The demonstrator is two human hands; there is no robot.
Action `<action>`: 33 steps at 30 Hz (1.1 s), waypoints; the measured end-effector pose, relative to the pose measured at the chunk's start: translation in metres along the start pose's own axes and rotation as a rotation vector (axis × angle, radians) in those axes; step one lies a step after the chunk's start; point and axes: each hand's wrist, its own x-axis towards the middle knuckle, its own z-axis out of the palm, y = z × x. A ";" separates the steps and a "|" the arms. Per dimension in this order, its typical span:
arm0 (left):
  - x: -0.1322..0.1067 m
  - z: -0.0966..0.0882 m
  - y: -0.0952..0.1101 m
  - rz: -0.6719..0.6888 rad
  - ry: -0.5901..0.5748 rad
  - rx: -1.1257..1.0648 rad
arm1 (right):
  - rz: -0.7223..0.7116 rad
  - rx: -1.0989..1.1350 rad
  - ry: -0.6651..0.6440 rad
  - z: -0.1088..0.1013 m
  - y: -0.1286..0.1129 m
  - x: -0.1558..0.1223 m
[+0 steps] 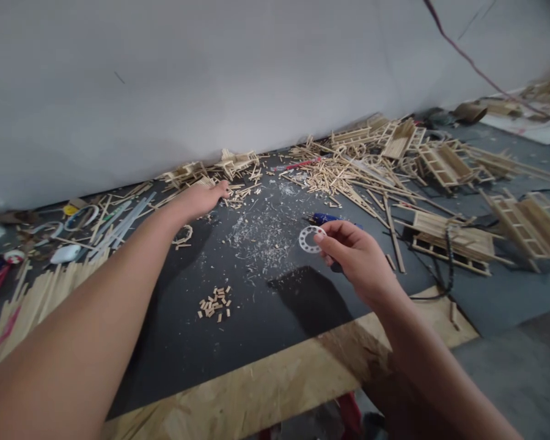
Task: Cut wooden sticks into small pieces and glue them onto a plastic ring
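Note:
My right hand (351, 249) is closed, pinching a flat white ring with small round holes (304, 244) between thumb and fingers above the dark tabletop. Just behind that hand lies a blue-handled tool (326, 218). Stretched far forward, my left hand (207, 198) is at the small wooden sticks (241, 194) near the wall; its fingers are mostly hidden, so I cannot make out whether it holds anything. Below it sits a small ring of wooden pieces (183, 234). Short cut wooden pieces (214, 304) form a little heap nearer me.
Several small wooden cart-like models (447, 165) and loose sticks (334, 177) crowd the right and back. Pale shavings (266, 241) litter the middle. Long wooden strips (50, 287) and translucent glue sticks (123, 223) lie left. A black cable (450, 256) curls at right.

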 end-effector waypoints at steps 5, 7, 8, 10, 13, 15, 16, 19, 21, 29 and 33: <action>-0.001 0.001 0.003 0.132 0.013 0.134 | 0.017 0.012 -0.007 -0.005 -0.001 -0.002; -0.005 0.001 0.004 0.169 0.111 0.138 | 0.018 0.015 -0.016 -0.006 -0.001 -0.002; -0.007 0.001 0.005 0.157 0.161 0.148 | 0.018 0.013 -0.021 -0.007 -0.001 -0.002; -0.012 -0.002 0.009 0.121 0.213 0.184 | 0.023 0.004 -0.029 -0.007 0.000 -0.003; -0.016 -0.008 0.015 0.113 0.076 0.262 | 0.033 -0.006 -0.036 -0.007 0.001 -0.003; -0.013 -0.011 0.019 0.059 -0.073 0.300 | 0.033 -0.007 -0.044 -0.008 0.001 -0.003; -0.012 -0.011 0.020 0.024 -0.118 0.305 | 0.033 -0.007 -0.048 -0.008 0.002 -0.003; -0.007 -0.011 0.021 -0.015 -0.126 0.283 | 0.031 -0.004 -0.051 -0.010 0.002 -0.003; -0.007 -0.010 0.022 0.011 -0.098 0.260 | 0.029 -0.004 -0.047 -0.011 0.001 -0.002; -0.009 -0.001 0.021 0.089 0.030 0.179 | 0.031 0.001 -0.047 -0.014 0.001 0.001; -0.007 0.006 0.024 0.044 0.140 0.119 | 0.024 0.008 -0.058 -0.013 0.003 0.000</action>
